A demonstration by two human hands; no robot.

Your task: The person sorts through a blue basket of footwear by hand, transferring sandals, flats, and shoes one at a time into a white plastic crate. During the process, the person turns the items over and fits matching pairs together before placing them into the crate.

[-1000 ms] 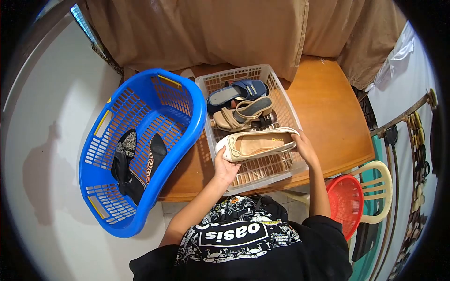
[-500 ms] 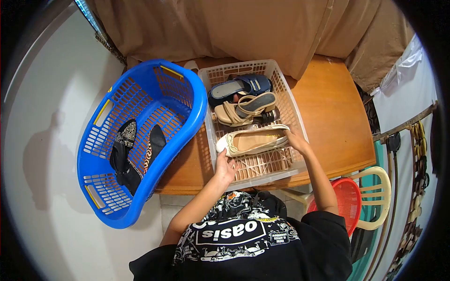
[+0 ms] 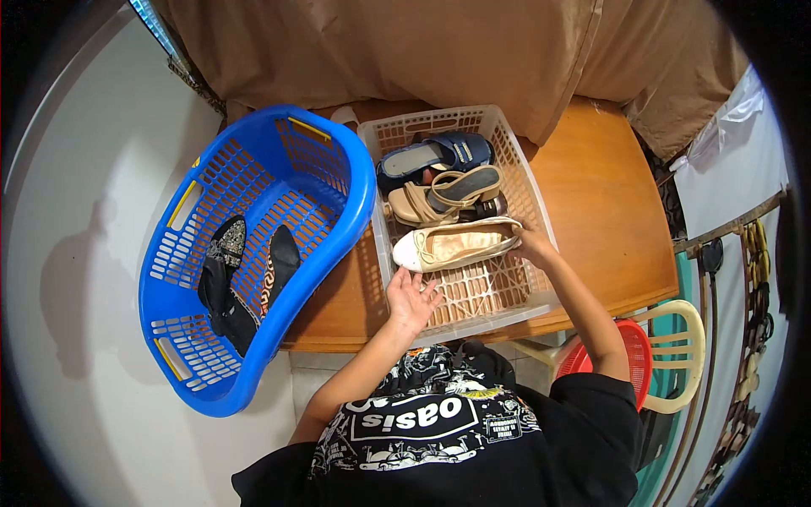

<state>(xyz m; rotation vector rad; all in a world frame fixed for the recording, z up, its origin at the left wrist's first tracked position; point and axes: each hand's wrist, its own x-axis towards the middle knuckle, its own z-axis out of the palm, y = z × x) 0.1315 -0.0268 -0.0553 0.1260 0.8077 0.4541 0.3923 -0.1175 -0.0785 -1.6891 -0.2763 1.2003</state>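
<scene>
A cream flat shoe (image 3: 454,245) lies across the middle of a white plastic basket (image 3: 541,221) on the wooden table (image 3: 604,211). My right hand (image 3: 534,246) still grips its heel end. My left hand (image 3: 411,301) hovers open just below the shoe's toe, touching nothing. Behind the flat shoe in the same basket lie a beige strappy heeled sandal (image 3: 439,198) and a navy sandal (image 3: 432,156).
A blue laundry basket (image 3: 253,245) leans at the table's left edge, holding black patterned shoes (image 3: 241,283). A brown curtain (image 3: 439,51) hangs behind. A red basket (image 3: 621,363) and a cream plastic chair (image 3: 680,355) stand at the lower right.
The cream shoe went down from being held up in both hands to lying in the white basket. My left hand has let go and drawn back open.
</scene>
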